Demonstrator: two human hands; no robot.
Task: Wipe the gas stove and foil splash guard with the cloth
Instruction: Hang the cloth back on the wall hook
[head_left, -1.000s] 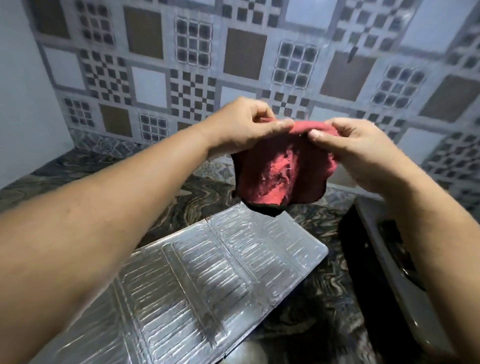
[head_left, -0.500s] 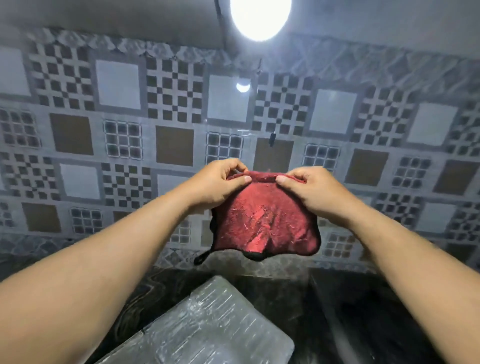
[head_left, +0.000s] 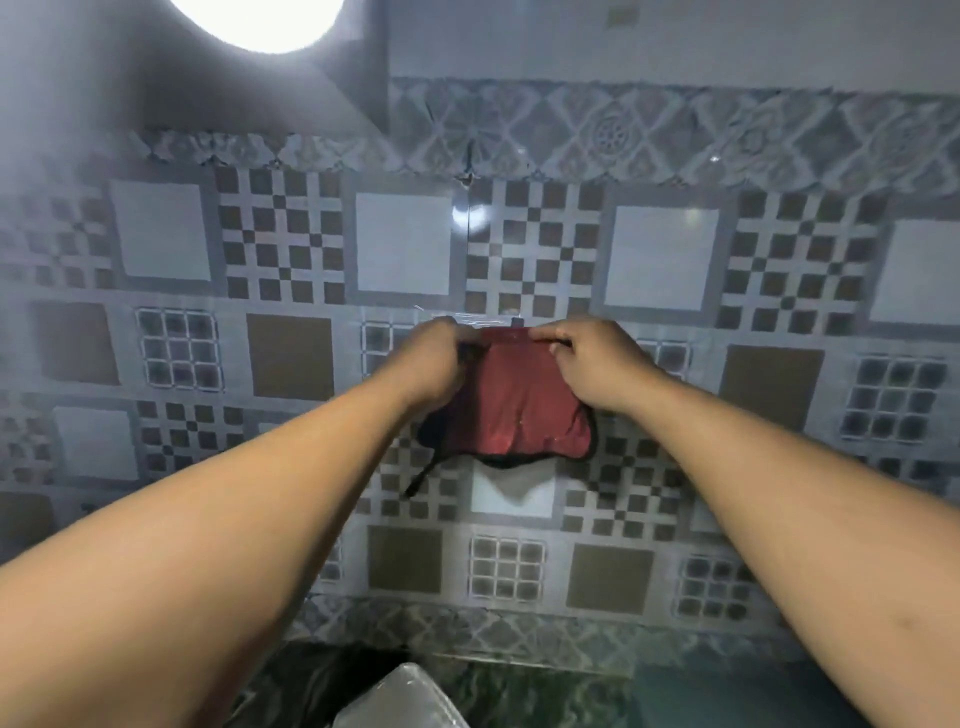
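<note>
1. Head view, what has changed: a second ago the cloth (head_left: 511, 402) was held low over the foil splash guard (head_left: 400, 699), with the stove's edge showing at the right. Half a second ago it had risen in front of the tiled wall (head_left: 291, 353). Now it is higher again and pressed close to the tiles, beneath a small clear fitting on the wall, possibly a hook, though it is too blurred to be sure. The gaze has lifted with it, so only a corner of the guard shows at the bottom edge on the dark marbled desk (head_left: 545, 696), and the stove is out of view.

2. What that means: I judge the cloth is being hung up or put away rather than brought to a surface, so wiping is either finished or paused; the pictures cannot settle which.

3. Hands and cloth: the left hand (head_left: 431, 364) pinches the cloth's top left corner and the right hand (head_left: 597, 364) pinches the top right, both closed on the upper hem. The cloth hangs below and between them, a dark loop dangling at its lower left, well above the guard.
</note>
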